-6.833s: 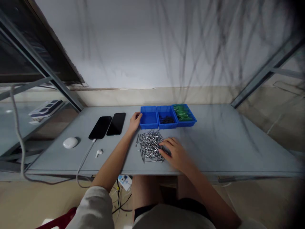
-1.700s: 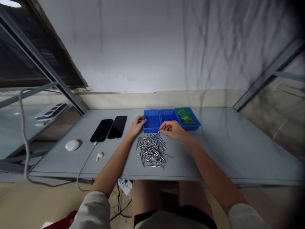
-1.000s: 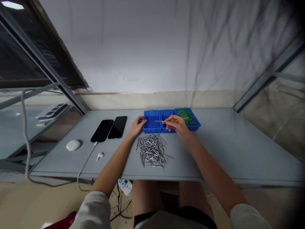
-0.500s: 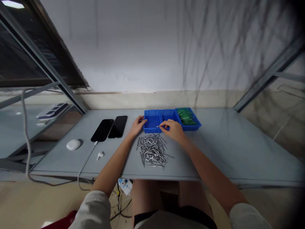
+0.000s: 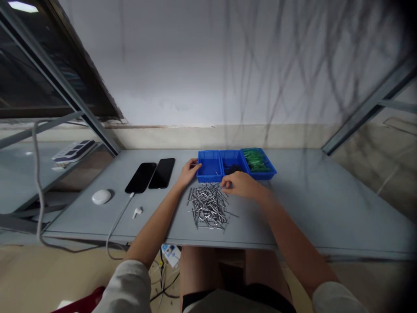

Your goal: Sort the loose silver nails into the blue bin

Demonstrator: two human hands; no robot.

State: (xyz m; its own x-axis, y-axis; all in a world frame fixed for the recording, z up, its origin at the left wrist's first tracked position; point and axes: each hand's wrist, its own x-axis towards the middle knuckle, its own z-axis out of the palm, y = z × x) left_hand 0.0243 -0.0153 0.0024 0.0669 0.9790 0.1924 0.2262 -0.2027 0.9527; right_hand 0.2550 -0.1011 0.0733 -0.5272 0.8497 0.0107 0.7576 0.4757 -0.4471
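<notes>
My left hand (image 5: 189,172) is closed at the left side of the left blue bin (image 5: 209,178), thumb against its wall; a thin pale line shows between thumb and fingers. One small thin metal piece (image 5: 216,172) lies inside that bin. A pile of slim silvery metal pen-like parts (image 5: 209,206) is spread on the table in front of the bins. My right hand (image 5: 239,184) is over the pile's upper right edge, fingers curled together; anything between the fingertips is hidden.
The middle blue bin (image 5: 233,156) holds dark small parts, and the right blue bin (image 5: 267,175) holds green pieces in plastic. To the left are two black phones (image 5: 140,178), a white earbud (image 5: 137,211), a white rounded case (image 5: 101,197) and a charging cable (image 5: 121,214).
My right hand has moved from above the left bin down and right to the pile's edge. The small metal piece it held now lies in the left bin. My left hand stays put.
</notes>
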